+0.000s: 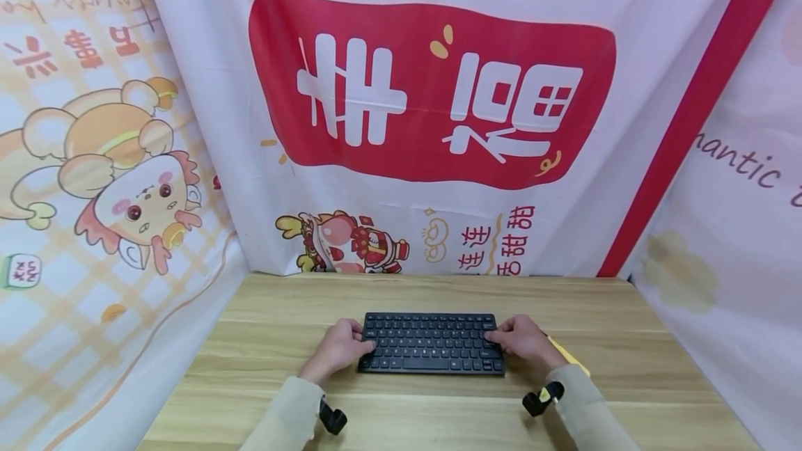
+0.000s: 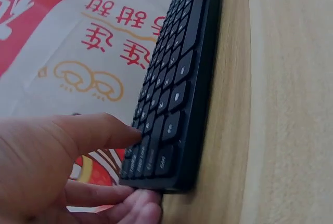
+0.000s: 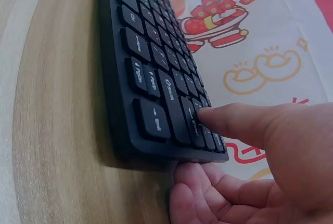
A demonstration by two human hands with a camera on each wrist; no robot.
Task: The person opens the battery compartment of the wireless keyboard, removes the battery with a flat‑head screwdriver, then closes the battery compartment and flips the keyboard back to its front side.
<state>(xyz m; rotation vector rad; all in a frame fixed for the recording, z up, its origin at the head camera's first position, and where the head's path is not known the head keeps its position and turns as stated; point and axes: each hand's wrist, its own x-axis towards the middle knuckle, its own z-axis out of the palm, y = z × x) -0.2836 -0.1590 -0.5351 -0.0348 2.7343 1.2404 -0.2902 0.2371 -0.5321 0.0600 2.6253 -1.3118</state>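
Observation:
A black compact keyboard lies across the middle of the wooden table, its keys facing up. At its left end my left hand grips it, thumb on the keys and fingers curled at the side edge and underneath. My right hand holds the opposite end the same way. In the left wrist view the thumb presses near the corner keys of the keyboard. The right wrist view has the thumb over the Enter key, with the other fingers below the end of the keyboard.
A yellow flat object lies on the table beside the right forearm, partly hidden by it. Printed cloth hangs behind the table's back edge, and more cloth borders the left side. Each wrist wears a small black camera.

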